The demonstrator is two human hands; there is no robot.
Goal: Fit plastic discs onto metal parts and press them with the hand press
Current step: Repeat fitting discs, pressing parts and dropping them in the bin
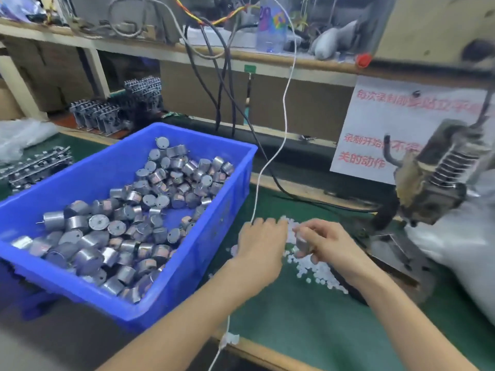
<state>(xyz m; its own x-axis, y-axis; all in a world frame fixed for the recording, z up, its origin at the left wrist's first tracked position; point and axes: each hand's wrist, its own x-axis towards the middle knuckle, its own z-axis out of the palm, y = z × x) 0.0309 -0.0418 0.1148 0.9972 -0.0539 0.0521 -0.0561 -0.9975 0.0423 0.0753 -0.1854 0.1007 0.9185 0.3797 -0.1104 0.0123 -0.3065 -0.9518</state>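
Note:
A blue bin [230,188] on the left holds several round silver metal parts [150,199]. White plastic discs [318,274] lie in a loose pile on the green mat in front of the hand press [434,183] at the right. My right hand [326,242] grips one metal part [302,243] above the pile. My left hand [261,243] reaches into the discs with its fingertips curled down at the pile's far edge; whether it pinches a disc is hidden.
A white cable [270,156] hangs down across the mat between the bin and my hands. Black cables run behind. A white sign with red writing [396,129] leans at the back right. Grey metal frames [107,113] are stacked at the back left. A white bag [455,253] sits right.

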